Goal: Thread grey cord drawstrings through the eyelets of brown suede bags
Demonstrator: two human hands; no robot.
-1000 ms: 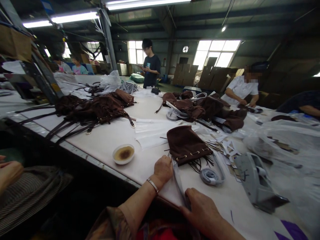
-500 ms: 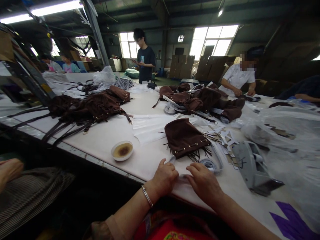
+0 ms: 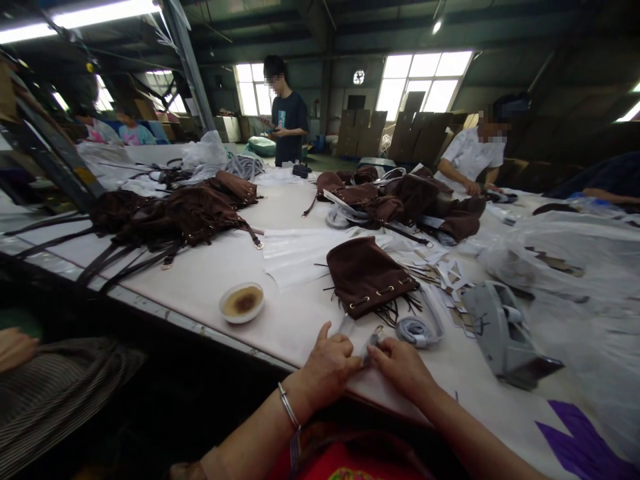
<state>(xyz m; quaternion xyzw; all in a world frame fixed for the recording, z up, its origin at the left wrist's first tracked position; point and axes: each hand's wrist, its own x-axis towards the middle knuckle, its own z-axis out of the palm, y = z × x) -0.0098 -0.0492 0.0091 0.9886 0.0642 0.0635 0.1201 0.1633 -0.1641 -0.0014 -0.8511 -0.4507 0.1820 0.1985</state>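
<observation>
At the table's near edge, my left hand (image 3: pixel 330 363) has its fingers curled, the index finger raised, and its tips close to my right hand. My right hand (image 3: pixel 403 367) pinches a small greyish piece (image 3: pixel 375 341) with a metallic glint; its exact nature is too small to tell. Just beyond both hands lies a dark brown fringed bag (image 3: pixel 367 277) with metal eyelets along its near edge. A coil of grey strap (image 3: pixel 415 330) rests beside my right hand. Whatever my left hand may hold is hidden.
A white dish (image 3: pixel 242 303) with brown contents is on the left. A grey tape dispenser (image 3: pixel 503 333) stands right, near plastic sheeting (image 3: pixel 590 267). Piles of brown bags (image 3: pixel 175 217) lie farther back. Two people stand beyond the table; another person's hand (image 3: pixel 17 350) shows at far left.
My hands have come closer together, and the small piece with the metallic glint now shows at my right fingertips. The view has shifted slightly.
</observation>
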